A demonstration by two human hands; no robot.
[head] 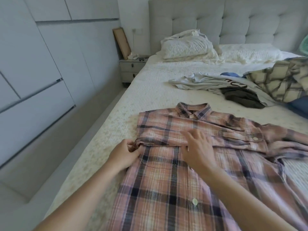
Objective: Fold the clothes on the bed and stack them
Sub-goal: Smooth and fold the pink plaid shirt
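Observation:
A pink and navy plaid shirt (183,189) lies front up on the bed (150,90), collar toward the headboard. One sleeve is folded across the chest, its cuff to the right. My left hand (124,155) pinches the fold at the shirt's left edge. My right hand (196,147) lies flat with fingers spread on the folded sleeve, pressing it down. Beyond the shirt lies a loose heap of clothes: a grey printed tee (208,82), a dark garment (241,96), a cream checked shirt (283,79) and blue fabric (298,105).
Pillows (188,45) sit against the grey tufted headboard (233,22). A nightstand (130,69) with a leaning frame stands left of the bed. White wardrobe doors (33,72) line the left wall, with a strip of floor between them and the bed.

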